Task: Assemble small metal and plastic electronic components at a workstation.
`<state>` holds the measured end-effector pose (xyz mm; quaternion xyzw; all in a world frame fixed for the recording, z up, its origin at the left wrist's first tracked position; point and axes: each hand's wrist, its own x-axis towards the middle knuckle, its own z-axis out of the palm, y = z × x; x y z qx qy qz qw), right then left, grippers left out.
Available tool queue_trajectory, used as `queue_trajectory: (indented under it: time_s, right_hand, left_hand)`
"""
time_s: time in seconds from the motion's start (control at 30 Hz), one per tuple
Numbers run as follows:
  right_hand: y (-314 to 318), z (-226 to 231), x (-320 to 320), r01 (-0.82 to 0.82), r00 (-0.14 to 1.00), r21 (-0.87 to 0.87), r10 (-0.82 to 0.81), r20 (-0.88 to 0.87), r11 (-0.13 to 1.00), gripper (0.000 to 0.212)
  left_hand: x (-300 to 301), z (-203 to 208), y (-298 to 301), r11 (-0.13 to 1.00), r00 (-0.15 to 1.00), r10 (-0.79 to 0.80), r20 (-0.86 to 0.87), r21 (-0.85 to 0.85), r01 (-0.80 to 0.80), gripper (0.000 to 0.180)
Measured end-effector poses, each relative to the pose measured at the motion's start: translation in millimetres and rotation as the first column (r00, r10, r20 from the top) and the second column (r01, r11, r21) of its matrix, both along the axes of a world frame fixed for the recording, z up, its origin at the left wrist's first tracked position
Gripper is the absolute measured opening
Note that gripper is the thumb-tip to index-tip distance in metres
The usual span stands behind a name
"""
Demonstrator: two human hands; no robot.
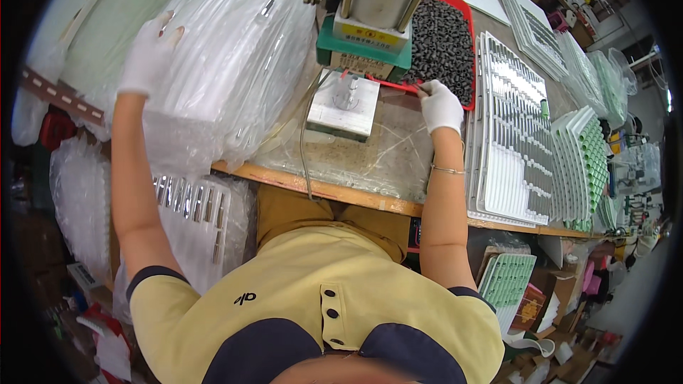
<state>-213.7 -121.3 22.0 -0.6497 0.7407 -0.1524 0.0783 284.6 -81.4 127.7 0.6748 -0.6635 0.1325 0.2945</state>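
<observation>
My left hand (pixel 148 57), in a white glove with bare fingertips, reaches over a stack of white trays (pixel 213 50) wrapped in clear plastic. Its thumb and finger close around what looks like a small shiny silver piece. Another silver piece (pixel 267 8) lies on the wrapped stack. My right hand (pixel 442 108), gloved the same way, is at the near edge of a red tray (pixel 468 28) full of small black parts (pixel 441 43). Its fingertips are pinched together; whatever is between them is too small to make out. Between my hands, a metal block (pixel 341 110) sits below a green-based press (pixel 363 50).
White racks (pixel 509 128) with rows of silver pieces stand right of my right arm, beside racks of green pieces (pixel 590 156). A grey cable (pixel 304 149) hangs over the table's wooden front edge (pixel 327 188). More wrapped silver pieces (pixel 196 206) sit below left.
</observation>
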Motion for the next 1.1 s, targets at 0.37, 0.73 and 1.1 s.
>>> queue_trajectory:
  time_s: [0.37, 0.73, 1.1]
  right_hand:
    - [-46.1, -3.6, 23.6, -0.009, 0.991, 0.176, 0.032, -0.130, 0.984, 0.025]
    - [-26.8, 2.5, 18.6, 0.088, 0.993, -0.042, -0.091, -0.075, 0.995, 0.017]
    - [14.5, -4.4, -7.8, 0.112, 0.990, -0.168, -0.095, 0.108, 0.979, 0.015]
  left_hand:
    - [49.3, -11.8, -86.2, 0.839, 0.997, 0.077, 0.028, 0.539, -0.080, 0.039]
    - [78.5, -14.4, -59.2, 0.963, 0.956, 0.121, -0.268, 0.264, -0.048, 0.030]
    - [96.4, -27.3, -101.7, 0.783, 0.946, 0.298, 0.127, 0.534, -0.318, 0.049]
